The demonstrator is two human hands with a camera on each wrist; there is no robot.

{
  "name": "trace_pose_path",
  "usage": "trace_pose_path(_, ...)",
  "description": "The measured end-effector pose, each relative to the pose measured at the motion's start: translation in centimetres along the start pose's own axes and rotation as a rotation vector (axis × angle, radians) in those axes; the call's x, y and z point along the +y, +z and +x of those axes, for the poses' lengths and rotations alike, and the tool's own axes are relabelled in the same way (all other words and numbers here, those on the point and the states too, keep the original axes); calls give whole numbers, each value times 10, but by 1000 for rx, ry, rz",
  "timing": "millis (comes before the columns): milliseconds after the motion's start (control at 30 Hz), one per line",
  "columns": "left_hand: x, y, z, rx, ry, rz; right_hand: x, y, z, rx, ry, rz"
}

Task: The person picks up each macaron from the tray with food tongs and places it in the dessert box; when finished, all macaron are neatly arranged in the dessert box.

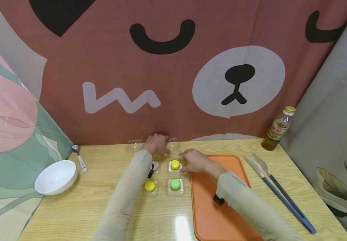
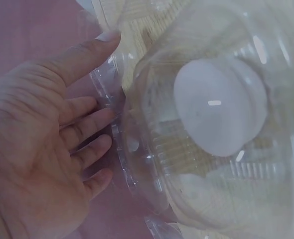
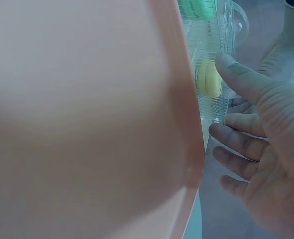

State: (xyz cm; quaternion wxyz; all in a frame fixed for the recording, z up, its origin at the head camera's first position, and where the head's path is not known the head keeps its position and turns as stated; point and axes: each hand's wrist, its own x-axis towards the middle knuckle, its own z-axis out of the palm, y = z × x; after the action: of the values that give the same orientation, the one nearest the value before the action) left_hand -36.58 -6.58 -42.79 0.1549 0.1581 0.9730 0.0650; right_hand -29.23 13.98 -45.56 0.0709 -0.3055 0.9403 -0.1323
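Note:
My left hand (image 1: pixel 156 144) reaches to the back of the table, fingers loosely bent beside a clear plastic lid (image 1: pixel 172 144). In the left wrist view its thumb and fingertips are right at the clear edge of a box holding a pale macaron (image 2: pixel 217 107). My right hand (image 1: pixel 195 160) is spread at the right side of a small clear box with a yellow macaron (image 1: pixel 175 164), its thumb close to that box in the right wrist view. A green macaron (image 1: pixel 175 184) and another yellow macaron (image 1: pixel 150 186) sit in clear boxes nearer me.
An orange tray (image 1: pixel 212 221) lies under my right forearm. To its right are blue-handled tongs (image 1: pixel 285 197) and a bottle of amber liquid (image 1: pixel 277 132). On the left stand a white bowl (image 1: pixel 56 177) and a spoon (image 1: pixel 80 158). A curtain (image 1: pixel 116 127) hangs behind the table.

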Motion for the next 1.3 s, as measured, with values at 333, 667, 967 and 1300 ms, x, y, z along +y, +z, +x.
trace_pose_path(333, 0, 2, 2, -10, 0, -27, 0, -1, 0, -11, 10, 4)
trace_pose_path(667, -1, 3, 3, -9, 30, -24, 0, 0, 0, -13, 20, 9)
trace_pose_path(967, 2, 6, 3, -2, 47, -19, -4, 0, 0, -23, 47, -7)
trace_pose_path(1300, 5, -1, -1, 97, 102, -5, -1, 0, -3, 5, 22, 4)
